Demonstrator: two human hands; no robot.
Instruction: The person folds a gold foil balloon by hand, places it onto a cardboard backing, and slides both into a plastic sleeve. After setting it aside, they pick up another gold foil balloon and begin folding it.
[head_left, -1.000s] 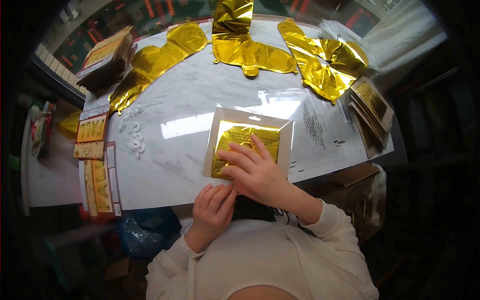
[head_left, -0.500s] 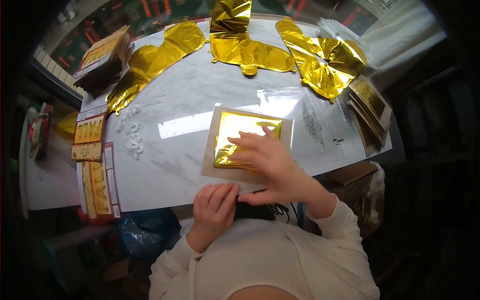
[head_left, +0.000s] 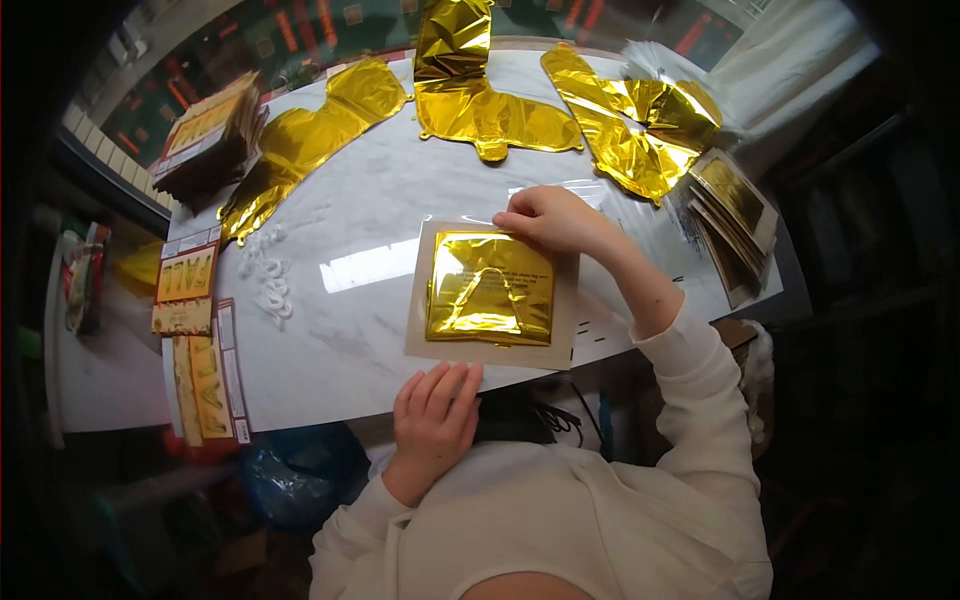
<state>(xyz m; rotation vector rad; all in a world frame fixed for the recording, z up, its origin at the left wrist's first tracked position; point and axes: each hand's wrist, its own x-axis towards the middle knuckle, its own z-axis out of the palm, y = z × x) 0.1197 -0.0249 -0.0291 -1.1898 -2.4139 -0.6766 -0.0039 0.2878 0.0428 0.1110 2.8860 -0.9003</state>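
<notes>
The packet, a clear sleeve over a pale card, lies flat on the desk, near its front edge and straight ahead of the person. Inside sits the folded gold foil, with small dark print showing over it. The packet is close to square, so no long axis stands out; its sides run roughly away from the body, with a slight skew.

The two hands sit at opposite edges of it. The right hand reaches over the far edge, drawn narrow, thumb and forefinger close together at the upper rim. The left hand rests at the near edge, left of its middle, fingers side by side and gently bent. The fingertips are too small here to tell whether either hand grips the film or only touches it. The right is the nearer to the packet's upper rim.

White rings lie to the left, FALL packs beyond them, and gold foil shapes along the far side.
</notes>
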